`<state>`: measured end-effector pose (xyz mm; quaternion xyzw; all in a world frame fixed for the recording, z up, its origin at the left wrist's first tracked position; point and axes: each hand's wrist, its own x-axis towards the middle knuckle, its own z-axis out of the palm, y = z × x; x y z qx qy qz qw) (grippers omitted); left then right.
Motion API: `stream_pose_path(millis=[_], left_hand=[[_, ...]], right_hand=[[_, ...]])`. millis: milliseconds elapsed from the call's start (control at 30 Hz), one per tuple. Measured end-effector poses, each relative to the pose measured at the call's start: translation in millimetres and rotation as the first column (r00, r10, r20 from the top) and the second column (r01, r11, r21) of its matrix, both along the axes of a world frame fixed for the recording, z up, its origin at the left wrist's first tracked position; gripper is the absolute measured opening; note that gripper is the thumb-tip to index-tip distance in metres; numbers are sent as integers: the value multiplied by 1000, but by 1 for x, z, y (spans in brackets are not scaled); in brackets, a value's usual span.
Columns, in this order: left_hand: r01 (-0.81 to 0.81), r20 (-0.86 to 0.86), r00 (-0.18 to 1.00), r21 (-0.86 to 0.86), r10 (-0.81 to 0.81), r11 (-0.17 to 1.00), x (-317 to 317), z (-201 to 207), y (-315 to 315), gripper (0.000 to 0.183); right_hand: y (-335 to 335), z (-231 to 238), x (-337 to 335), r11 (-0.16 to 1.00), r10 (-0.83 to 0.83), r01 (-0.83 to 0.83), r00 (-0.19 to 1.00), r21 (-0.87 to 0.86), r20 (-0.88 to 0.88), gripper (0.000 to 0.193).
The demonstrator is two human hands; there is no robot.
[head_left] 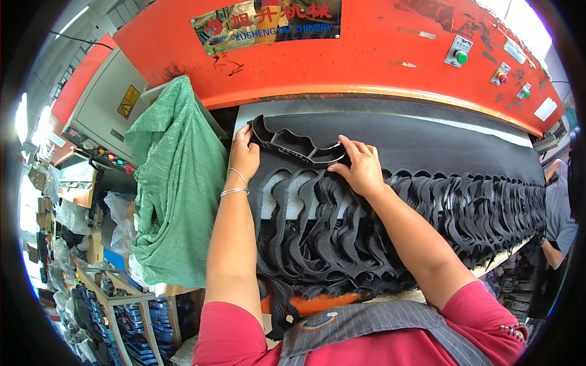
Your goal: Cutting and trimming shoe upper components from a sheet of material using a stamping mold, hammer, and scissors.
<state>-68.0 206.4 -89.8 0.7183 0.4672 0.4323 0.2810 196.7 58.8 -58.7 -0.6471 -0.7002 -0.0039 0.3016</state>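
Observation:
Between my two hands is a dark metal cutting die (293, 144), a wavy-edged frame with cross bars inside. My left hand (245, 152) grips its left end, fingers and thumb closed on the rim. At the right end my right hand (361, 166) holds it between thumb and fingers. The die lies at the near edge of a black foam sheet (427, 146). Just nearer to me, wavy cut-out strips of black foam waste (329, 226) run in a long row to the right, with a pale board (293, 198) showing through the gaps.
A large orange press (378, 55) spans the back, with green and red buttons (461, 57) at upper right. Green woven sacking (177, 201) hangs at my left beside a grey control cabinet (104, 91). Racks of dark blue pieces (131, 323) stand lower left. Another person (558, 213) is at far right.

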Motion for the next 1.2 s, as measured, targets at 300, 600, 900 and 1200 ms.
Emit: stream_pose_path(millis=[300,600,900,1200], left_hand=[[-60,-191,978,115,81,992,-6,-19,7,44],[-130,-326,934,66,144,989,-16,-13,8,53],[81,43,995,77,-85,994,21,70,-112,26],[896,254,444,-133,-859,424,105,19,-350,13]], right_hand=[[4,-6,-1,997,-20,16,999,-71,-49,70],[2,5,-13,993,-35,31,999,-114,-36,71],[-143,72,3,935,321,-337,936,-107,-146,49],[-286,-6,12,866,337,-467,809,-179,-481,20]])
